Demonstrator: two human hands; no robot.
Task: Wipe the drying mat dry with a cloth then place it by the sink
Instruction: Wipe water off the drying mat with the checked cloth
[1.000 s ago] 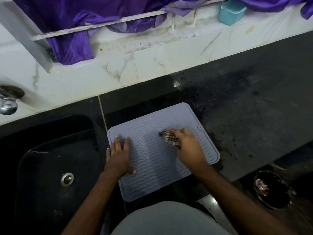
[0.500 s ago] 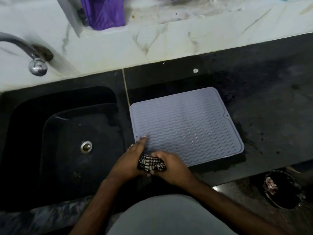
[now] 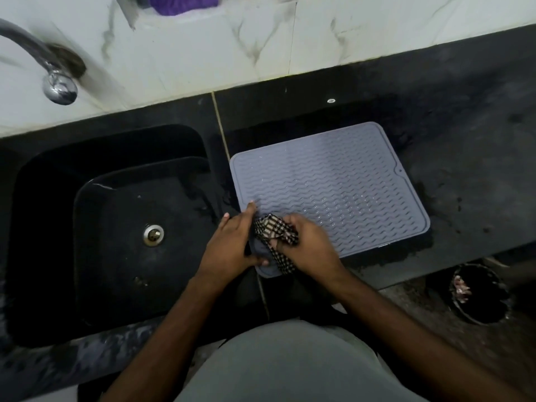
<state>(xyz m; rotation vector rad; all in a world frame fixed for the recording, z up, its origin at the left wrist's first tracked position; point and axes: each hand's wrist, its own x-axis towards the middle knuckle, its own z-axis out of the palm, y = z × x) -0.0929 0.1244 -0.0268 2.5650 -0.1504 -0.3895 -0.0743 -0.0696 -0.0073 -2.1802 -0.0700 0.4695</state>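
A grey ribbed drying mat (image 3: 333, 187) lies flat on the black counter (image 3: 464, 169), just right of the black sink (image 3: 121, 227). A small checked cloth (image 3: 274, 230) sits bunched on the mat's near left corner. My right hand (image 3: 310, 248) grips the cloth from the right, fingers curled round it. My left hand (image 3: 232, 242) rests on the mat's left edge beside the cloth, with straight fingers pointing away from me and the thumb near the cloth's lower end.
A chrome tap (image 3: 55, 79) reaches out from the white marble wall (image 3: 261, 44) above the sink, whose drain (image 3: 153, 235) shows at its bottom. A purple cloth (image 3: 185, 4) hangs at the top. A dark bin (image 3: 478, 294) stands on the floor at lower right.
My right hand dragged the cloth from the mat's middle to its near left corner. My left hand slid from the mat's left part to that corner beside the cloth. The view tilted down.
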